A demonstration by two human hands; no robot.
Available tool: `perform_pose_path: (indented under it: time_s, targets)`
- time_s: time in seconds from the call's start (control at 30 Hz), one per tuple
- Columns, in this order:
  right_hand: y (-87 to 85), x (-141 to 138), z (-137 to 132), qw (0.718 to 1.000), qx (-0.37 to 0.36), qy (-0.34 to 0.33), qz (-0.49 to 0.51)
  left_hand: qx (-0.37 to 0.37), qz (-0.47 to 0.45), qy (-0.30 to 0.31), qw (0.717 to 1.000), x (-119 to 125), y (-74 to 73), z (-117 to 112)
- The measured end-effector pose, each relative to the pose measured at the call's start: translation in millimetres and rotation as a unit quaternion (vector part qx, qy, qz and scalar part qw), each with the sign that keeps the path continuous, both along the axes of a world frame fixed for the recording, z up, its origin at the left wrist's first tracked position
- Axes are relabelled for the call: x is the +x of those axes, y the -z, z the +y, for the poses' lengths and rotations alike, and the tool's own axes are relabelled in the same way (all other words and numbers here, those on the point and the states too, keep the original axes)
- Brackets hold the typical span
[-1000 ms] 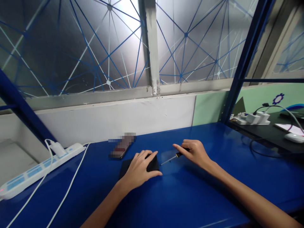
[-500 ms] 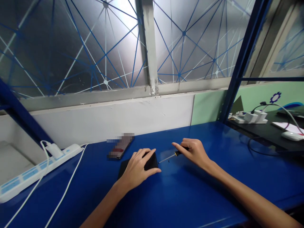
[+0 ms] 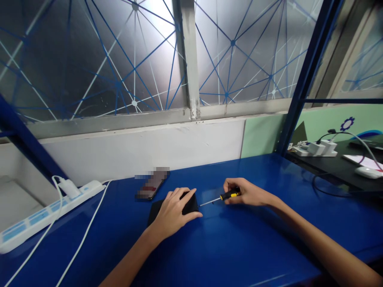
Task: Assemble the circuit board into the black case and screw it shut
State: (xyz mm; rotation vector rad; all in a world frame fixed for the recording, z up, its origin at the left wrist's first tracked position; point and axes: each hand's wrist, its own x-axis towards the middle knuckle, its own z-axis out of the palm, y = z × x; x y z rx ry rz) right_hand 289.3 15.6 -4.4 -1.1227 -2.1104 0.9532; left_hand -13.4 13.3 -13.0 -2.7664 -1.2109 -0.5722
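Observation:
My left hand point(image 3: 176, 209) lies over a flat black box point(image 3: 190, 204) on the blue table, fingers spread across its top and thumb along its near side, holding it. Much of the box is hidden under that hand. To the right, my right hand point(image 3: 243, 191) has its fingers wrapped round the black-and-yellow handle of a screwdriver point(image 3: 231, 194). The thin metal shaft points left, its tip at the right end of the box; whether it sits in a screw there is too small to tell. A tiny dark piece, perhaps a screw point(image 3: 213, 203), lies beside the shaft.
A phone point(image 3: 154, 183), partly blurred out, lies behind the box. At the left is a white power strip point(image 3: 38, 217) with a plug and white cables. A blue metal post point(image 3: 302, 79) rises at the right, before a dark desk with chargers point(image 3: 321, 148).
My right hand has turned about the screwdriver handle, its thumb coming down, so more of the handle shows. My left hand and the box stay in place.

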Motion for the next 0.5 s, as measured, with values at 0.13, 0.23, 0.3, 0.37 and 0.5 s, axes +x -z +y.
perform_pose_path:
  time_s: [0.13, 0.23, 0.3, 0.37, 0.5]
  targets:
    - [2.6, 1.6, 2.7, 0.996, -0.089, -0.019, 0.022, -0.007, 0.006, 0.005, 1.000, 1.0, 2.3, 0.5]
    - [-0.9, 0.3, 1.0, 0.997, -0.074, -0.031, -0.012, -0.004, 0.003, 0.008, 1.000, 1.3, 3.0, 0.0]
    - [-2.7, -1.8, -0.6, 0.997, -0.064, -0.035, -0.029, -0.001, 0.001, 0.013, 1.000, 1.5, 3.3, -0.9]
    - [-2.7, -3.9, -1.5, 0.998, -0.055, -0.032, -0.030, 0.000, 0.002, 0.020, 1.000, 1.9, 3.8, -1.9]
    - [1.9, -4.4, -0.5, 0.996, -0.086, -0.019, -0.012, 0.002, 0.004, 0.024, 1.000, 2.7, 5.1, -2.4]
